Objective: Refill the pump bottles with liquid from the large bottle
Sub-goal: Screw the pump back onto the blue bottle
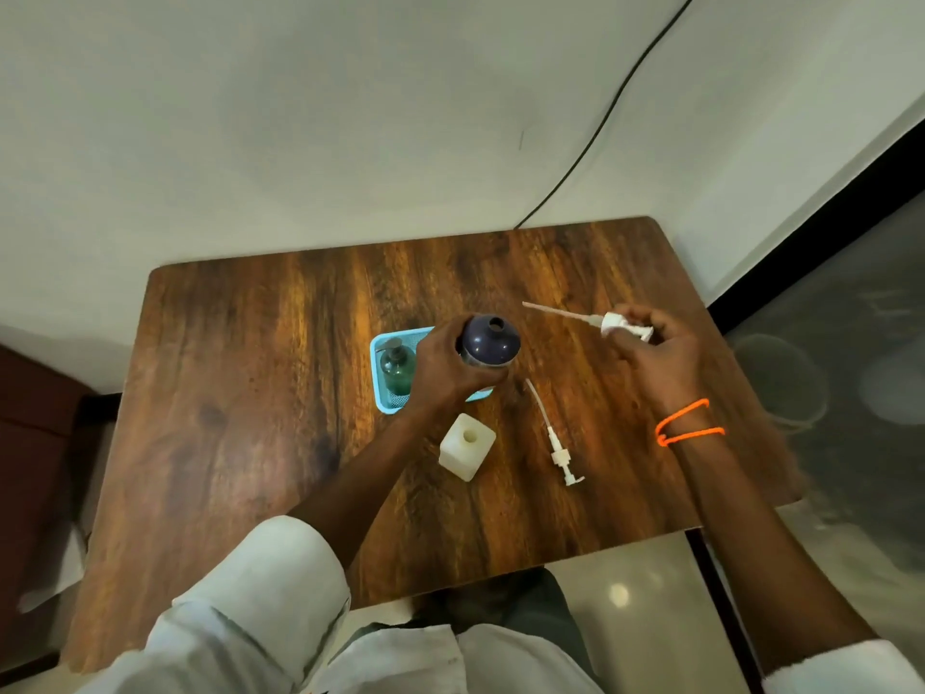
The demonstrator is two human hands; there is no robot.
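Now left hand (445,368) wrapped around open dark bottle (489,340) at blue tray (388,393) edge on table (250,393), right hand (655,353) closed on white pump (613,325) lifted beside it.

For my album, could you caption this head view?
Left hand steadies an open dark bottle; right hand holds its white pump.

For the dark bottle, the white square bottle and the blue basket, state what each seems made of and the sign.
Dark bottle: probably glossy plastic, showing light glints. White square bottle: matte, slightly translucent plastic by its look. Blue basket: mesh, metal or plastic unclear.
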